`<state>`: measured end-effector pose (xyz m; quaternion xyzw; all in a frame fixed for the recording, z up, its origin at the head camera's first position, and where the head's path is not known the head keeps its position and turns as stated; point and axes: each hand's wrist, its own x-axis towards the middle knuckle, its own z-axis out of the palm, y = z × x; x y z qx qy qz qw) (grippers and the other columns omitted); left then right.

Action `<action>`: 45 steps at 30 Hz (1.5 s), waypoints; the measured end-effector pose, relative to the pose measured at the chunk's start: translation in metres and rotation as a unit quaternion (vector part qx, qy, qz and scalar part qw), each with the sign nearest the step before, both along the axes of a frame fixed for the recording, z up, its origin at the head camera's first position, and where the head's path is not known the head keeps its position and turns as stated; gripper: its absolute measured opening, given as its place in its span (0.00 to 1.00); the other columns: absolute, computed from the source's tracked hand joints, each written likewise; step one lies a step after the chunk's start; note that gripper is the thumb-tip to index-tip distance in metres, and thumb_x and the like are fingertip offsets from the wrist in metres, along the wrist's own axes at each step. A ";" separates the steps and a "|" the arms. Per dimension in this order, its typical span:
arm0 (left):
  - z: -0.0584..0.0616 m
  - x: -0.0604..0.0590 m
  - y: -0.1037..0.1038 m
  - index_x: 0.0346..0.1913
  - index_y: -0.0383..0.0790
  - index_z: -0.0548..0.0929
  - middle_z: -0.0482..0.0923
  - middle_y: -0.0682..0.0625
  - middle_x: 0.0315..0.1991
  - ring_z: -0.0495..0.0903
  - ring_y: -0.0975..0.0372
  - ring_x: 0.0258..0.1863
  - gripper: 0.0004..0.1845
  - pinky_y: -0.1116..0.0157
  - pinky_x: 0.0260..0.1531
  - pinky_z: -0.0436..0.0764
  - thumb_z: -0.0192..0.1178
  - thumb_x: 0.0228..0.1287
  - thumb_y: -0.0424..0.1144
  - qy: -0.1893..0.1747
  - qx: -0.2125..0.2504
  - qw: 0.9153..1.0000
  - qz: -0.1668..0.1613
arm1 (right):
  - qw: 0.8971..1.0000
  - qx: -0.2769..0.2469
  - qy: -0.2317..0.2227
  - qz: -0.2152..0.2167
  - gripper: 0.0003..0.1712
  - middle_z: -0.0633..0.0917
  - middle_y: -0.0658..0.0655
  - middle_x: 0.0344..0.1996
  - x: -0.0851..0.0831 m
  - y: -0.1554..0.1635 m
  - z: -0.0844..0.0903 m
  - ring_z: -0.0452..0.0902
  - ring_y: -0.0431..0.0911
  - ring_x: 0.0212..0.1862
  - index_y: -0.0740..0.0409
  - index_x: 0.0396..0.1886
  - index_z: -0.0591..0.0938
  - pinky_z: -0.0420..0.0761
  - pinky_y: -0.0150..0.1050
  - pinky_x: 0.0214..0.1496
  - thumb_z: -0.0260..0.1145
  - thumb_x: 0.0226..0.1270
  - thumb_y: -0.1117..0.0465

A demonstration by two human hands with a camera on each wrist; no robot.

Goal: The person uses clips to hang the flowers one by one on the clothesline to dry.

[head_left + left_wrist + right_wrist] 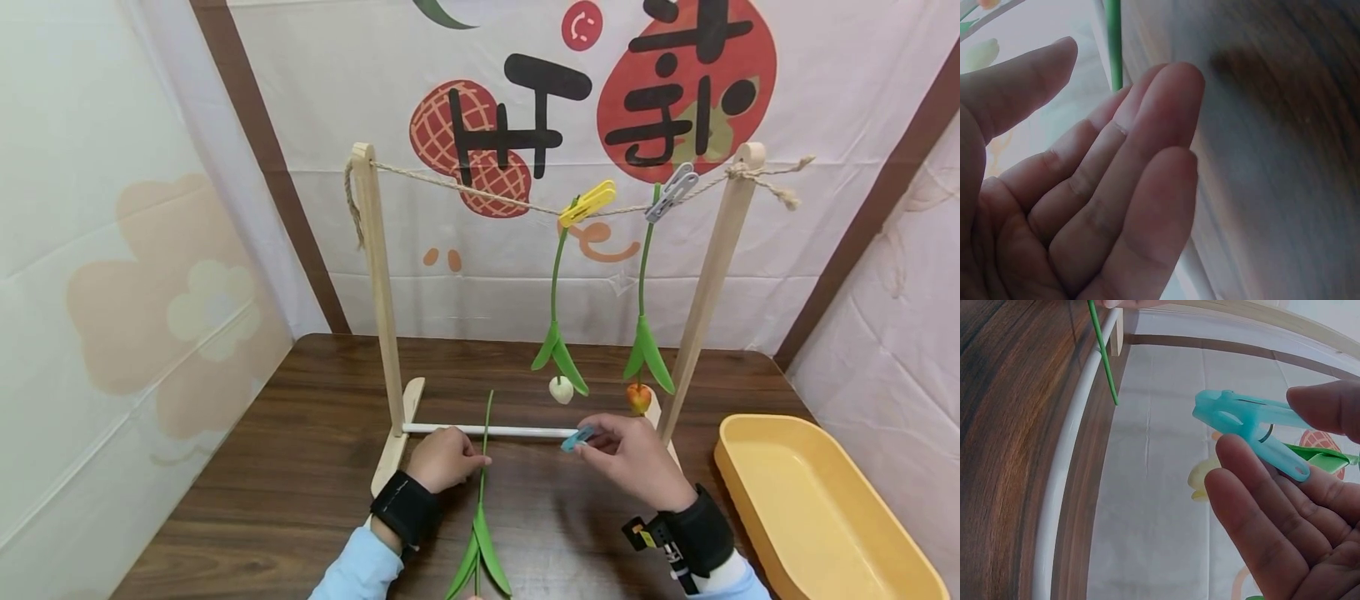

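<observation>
In the head view, my left hand [444, 460] is beside the green stem of an artificial flower [482, 533] on the table, fingertips at the stem. In the left wrist view, the thumb stands apart from the loosely bent fingers [1160, 206], and the stem [1114, 44] passes behind them. My right hand [637, 460] pinches a light-blue clothespin [1247, 419] by its handles, near the white rod [517, 431]. Two artificial tulips hang bud-down from a rope [465, 185]: a white one [561, 389] on a yellow clothespin [587, 204], an orange one [639, 397] on a grey clothespin [671, 193].
A wooden frame's left post [381, 292] and right post [708, 287] carry the rope. A yellow tray [757, 425] stands at the right of the brown table [247, 467]. Behind hangs a printed cloth [480, 292].
</observation>
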<state>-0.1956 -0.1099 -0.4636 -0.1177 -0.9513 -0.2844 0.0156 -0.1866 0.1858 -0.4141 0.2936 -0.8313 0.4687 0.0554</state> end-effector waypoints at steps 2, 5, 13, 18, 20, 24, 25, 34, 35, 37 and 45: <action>-0.002 -0.001 0.001 0.11 0.44 0.81 0.68 0.61 0.05 0.69 0.66 0.07 0.21 0.67 0.10 0.66 0.69 0.59 0.46 -0.008 -0.002 1.000 0.000 | 1.000 0.001 -0.001 0.001 0.07 0.85 0.47 0.31 0.000 0.000 0.000 0.82 0.39 0.32 0.59 0.39 0.84 0.82 0.35 0.33 0.71 0.62 0.64; -0.004 -0.003 0.001 0.12 0.45 0.82 0.70 0.61 0.06 0.72 0.66 0.08 0.20 0.66 0.12 0.68 0.69 0.59 0.46 -0.025 -0.004 1.000 0.001 | 1.000 0.001 -0.001 0.003 0.07 0.85 0.47 0.31 0.000 0.001 0.000 0.83 0.39 0.32 0.59 0.39 0.84 0.82 0.35 0.33 0.71 0.62 0.63; -0.006 -0.005 0.002 0.15 0.45 0.82 0.74 0.59 0.10 0.75 0.66 0.10 0.17 0.65 0.16 0.72 0.69 0.59 0.43 -0.050 0.002 0.999 -0.010 | 1.000 -0.002 0.001 0.004 0.07 0.85 0.48 0.31 0.000 0.001 0.002 0.83 0.39 0.32 0.60 0.39 0.84 0.82 0.35 0.33 0.71 0.62 0.64; -0.008 -0.005 0.004 0.15 0.44 0.82 0.76 0.57 0.10 0.75 0.66 0.11 0.16 0.65 0.17 0.73 0.69 0.59 0.41 -0.050 0.005 0.999 -0.015 | 1.000 0.000 -0.004 0.001 0.08 0.85 0.48 0.31 0.000 0.001 0.002 0.82 0.39 0.32 0.60 0.40 0.84 0.82 0.35 0.33 0.71 0.62 0.63; -0.008 -0.005 0.004 0.15 0.44 0.82 0.76 0.57 0.11 0.75 0.66 0.11 0.16 0.65 0.18 0.73 0.69 0.60 0.41 -0.048 0.009 0.999 -0.016 | 1.000 0.001 -0.005 0.000 0.08 0.85 0.48 0.31 0.000 0.001 0.002 0.82 0.39 0.32 0.60 0.40 0.84 0.82 0.35 0.33 0.71 0.62 0.63; -0.006 -0.004 0.004 0.15 0.45 0.82 0.76 0.57 0.11 0.76 0.65 0.12 0.16 0.66 0.17 0.73 0.68 0.60 0.39 -0.047 0.028 0.998 -0.015 | 1.000 0.002 -0.003 -0.001 0.08 0.85 0.48 0.30 0.001 0.002 0.003 0.82 0.39 0.32 0.60 0.40 0.84 0.82 0.35 0.33 0.71 0.62 0.63; -0.005 -0.004 0.004 0.15 0.45 0.82 0.77 0.57 0.11 0.76 0.65 0.13 0.16 0.66 0.17 0.73 0.68 0.61 0.39 -0.045 0.033 0.998 -0.015 | 1.000 0.002 -0.004 -0.001 0.08 0.85 0.48 0.30 0.001 0.002 0.003 0.82 0.39 0.32 0.60 0.39 0.84 0.82 0.35 0.33 0.71 0.62 0.63; 0.007 0.003 0.003 0.16 0.45 0.83 0.77 0.57 0.12 0.79 0.62 0.15 0.16 0.66 0.16 0.73 0.66 0.63 0.37 -0.013 0.075 0.997 -0.025 | 1.000 0.002 -0.007 0.002 0.08 0.85 0.48 0.30 0.002 0.000 0.001 0.83 0.38 0.32 0.60 0.39 0.84 0.82 0.35 0.33 0.72 0.61 0.63; 0.009 0.004 0.003 0.16 0.45 0.83 0.77 0.57 0.12 0.79 0.62 0.15 0.16 0.67 0.16 0.72 0.65 0.63 0.37 -0.011 0.078 0.997 -0.026 | 1.000 0.002 -0.006 0.002 0.08 0.85 0.48 0.30 0.002 0.000 0.001 0.83 0.38 0.32 0.60 0.39 0.84 0.82 0.35 0.33 0.72 0.61 0.63; 0.012 0.005 0.003 0.16 0.45 0.83 0.77 0.57 0.12 0.78 0.63 0.14 0.16 0.67 0.17 0.72 0.65 0.64 0.38 -0.007 0.084 0.996 -0.028 | 1.000 0.003 -0.006 0.002 0.08 0.85 0.48 0.30 0.003 0.000 0.002 0.83 0.39 0.32 0.60 0.39 0.84 0.82 0.35 0.33 0.72 0.62 0.63; 0.026 0.012 0.001 0.21 0.43 0.86 0.78 0.59 0.14 0.78 0.67 0.15 0.13 0.67 0.17 0.73 0.65 0.65 0.39 0.015 0.117 0.992 -0.033 | 1.000 0.004 -0.005 0.001 0.08 0.85 0.48 0.30 0.004 -0.002 0.002 0.83 0.38 0.32 0.60 0.39 0.84 0.82 0.35 0.33 0.72 0.61 0.63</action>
